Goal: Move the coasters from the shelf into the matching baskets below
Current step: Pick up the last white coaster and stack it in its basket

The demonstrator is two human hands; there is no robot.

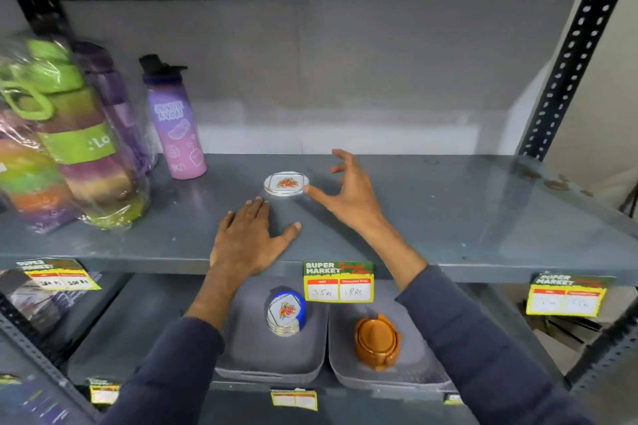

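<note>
One floral coaster [286, 183] on the shelf [448, 217], right hand [348, 188] open beside it

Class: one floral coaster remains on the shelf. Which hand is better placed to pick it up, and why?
Right hand: open, thumb at the floral coaster rim. Left hand lies flat, short of it.

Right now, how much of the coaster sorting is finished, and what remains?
Mostly done: a stack of floral coasters sits in the left basket, and an orange coaster set in the right basket. In hand: nothing yet; the right hand is open, its thumb at the last floral coaster on the shelf. Left: grasping it and placing it below.
</note>
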